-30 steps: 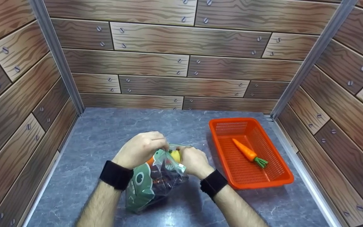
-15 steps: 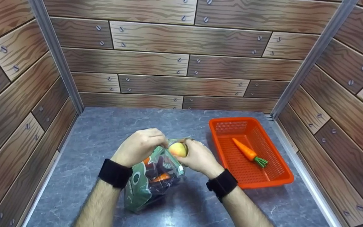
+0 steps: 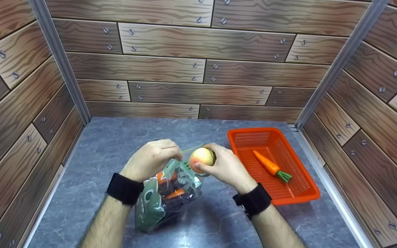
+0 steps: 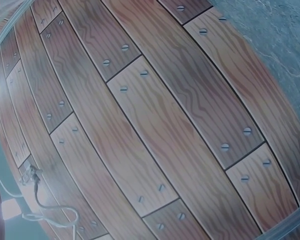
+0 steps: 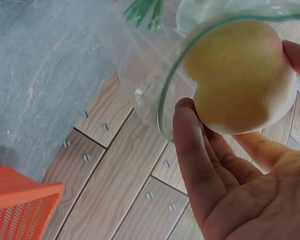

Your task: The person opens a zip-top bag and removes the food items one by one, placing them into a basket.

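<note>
My right hand point(image 3: 228, 168) grips a yellow and pink peach point(image 3: 201, 159) at the mouth of a clear zip bag point(image 3: 150, 210) with a green cartoon print. In the right wrist view the peach point(image 5: 240, 80) shows its cleft, held between thumb and fingers, and the bag's green rim crosses in front of it. My left hand point(image 3: 153, 159) pinches the bag's upper edge on the left. Through the plastic I see orange carrots point(image 3: 175, 193) and something dark. Green stalks point(image 5: 146, 12) show inside the bag's opening. The left wrist view has no hand in it.
Right of the bag stands an orange perforated basket point(image 3: 296, 199) with one carrot point(image 3: 269, 163) inside. Wood-patterned walls point(image 3: 171, 70) enclose the grey table point(image 3: 126, 132) at the back and both sides.
My right hand has come up and to the right from the bag's mouth, bringing the peach out with it. My left hand stays at the bag's edge.
</note>
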Demonstrator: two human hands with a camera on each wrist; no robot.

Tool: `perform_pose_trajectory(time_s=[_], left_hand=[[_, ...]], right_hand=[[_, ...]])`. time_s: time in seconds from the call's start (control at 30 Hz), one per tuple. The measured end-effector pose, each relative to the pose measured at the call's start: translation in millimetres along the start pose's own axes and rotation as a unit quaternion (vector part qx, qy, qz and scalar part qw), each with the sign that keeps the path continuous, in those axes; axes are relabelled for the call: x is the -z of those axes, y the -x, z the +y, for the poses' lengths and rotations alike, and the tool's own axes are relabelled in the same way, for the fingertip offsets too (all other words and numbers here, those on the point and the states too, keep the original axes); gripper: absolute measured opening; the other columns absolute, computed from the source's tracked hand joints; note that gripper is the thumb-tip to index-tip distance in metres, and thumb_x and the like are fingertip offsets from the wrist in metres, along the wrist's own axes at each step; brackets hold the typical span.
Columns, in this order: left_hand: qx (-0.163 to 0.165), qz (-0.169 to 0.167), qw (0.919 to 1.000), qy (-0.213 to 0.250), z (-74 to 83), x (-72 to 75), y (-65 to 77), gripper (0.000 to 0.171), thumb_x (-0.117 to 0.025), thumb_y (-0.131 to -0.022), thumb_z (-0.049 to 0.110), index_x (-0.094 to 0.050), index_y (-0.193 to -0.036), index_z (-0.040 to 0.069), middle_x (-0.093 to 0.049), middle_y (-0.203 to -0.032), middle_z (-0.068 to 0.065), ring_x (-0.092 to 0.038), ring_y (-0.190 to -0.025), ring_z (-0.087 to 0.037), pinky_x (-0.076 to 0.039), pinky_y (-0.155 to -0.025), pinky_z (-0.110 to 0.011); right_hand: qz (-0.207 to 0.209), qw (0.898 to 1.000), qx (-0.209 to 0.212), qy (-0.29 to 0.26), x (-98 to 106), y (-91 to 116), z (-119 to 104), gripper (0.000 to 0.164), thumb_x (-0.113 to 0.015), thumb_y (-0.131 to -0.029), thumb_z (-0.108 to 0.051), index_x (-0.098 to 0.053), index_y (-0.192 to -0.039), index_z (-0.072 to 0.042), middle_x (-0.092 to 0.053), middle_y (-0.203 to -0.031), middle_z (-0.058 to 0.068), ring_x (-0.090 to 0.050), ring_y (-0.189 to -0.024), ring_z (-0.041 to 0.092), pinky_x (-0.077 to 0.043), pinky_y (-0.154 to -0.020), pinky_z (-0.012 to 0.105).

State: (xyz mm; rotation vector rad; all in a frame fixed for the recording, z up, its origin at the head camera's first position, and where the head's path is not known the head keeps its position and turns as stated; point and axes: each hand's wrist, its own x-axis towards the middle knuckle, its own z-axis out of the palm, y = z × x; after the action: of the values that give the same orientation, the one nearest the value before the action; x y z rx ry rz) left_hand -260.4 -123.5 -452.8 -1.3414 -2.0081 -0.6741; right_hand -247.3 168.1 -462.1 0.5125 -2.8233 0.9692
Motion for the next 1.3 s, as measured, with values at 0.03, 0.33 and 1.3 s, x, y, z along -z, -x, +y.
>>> perform_pose_trajectory(time_s=[0.03,0.33,1.3], left_hand=[[0.001,0.0,1.0,0.001,0.1,0.2,0.0,0.023,-0.084,-0.099,-0.011,-0.082,-0.099,0.012,-0.085,-0.098,0.0,-0.083,-0.092,-0.017,-0.073,-0.089,-0.024],[0.004,0.002,1.0,0.002,1.1,1.5,1.6,0.022,-0.083,-0.099,-0.009,-0.082,-0.099,0.013,-0.086,-0.099,0.001,-0.083,-0.092,-0.017,-0.073,-0.089,-0.025],[-0.007,0.012,0.9999,-0.004,-1.1,0.8,2.9,0.024,-0.087,-0.095,-0.011,-0.081,-0.098,0.012,-0.085,-0.094,0.001,-0.082,-0.089,-0.014,-0.072,-0.085,-0.023]], right_hand=[[0.0,1.0,-0.002,-0.003,2,0,1,0.059,-0.097,-0.097,-0.048,-0.077,-0.142,-0.015,-0.085,-0.128,0.007,-0.077,-0.101,0.02,-0.066,-0.084,0.039],[0.007,0.999,-0.022,-0.026,19,1,7,0.057,-0.097,-0.098,-0.044,-0.077,-0.145,-0.017,-0.085,-0.127,0.006,-0.076,-0.101,0.018,-0.067,-0.087,0.039],[0.053,0.993,-0.101,-0.036,59,14,69,0.065,-0.091,-0.104,-0.046,-0.07,-0.153,-0.008,-0.082,-0.14,0.019,-0.079,-0.113,0.032,-0.06,-0.091,0.034]])
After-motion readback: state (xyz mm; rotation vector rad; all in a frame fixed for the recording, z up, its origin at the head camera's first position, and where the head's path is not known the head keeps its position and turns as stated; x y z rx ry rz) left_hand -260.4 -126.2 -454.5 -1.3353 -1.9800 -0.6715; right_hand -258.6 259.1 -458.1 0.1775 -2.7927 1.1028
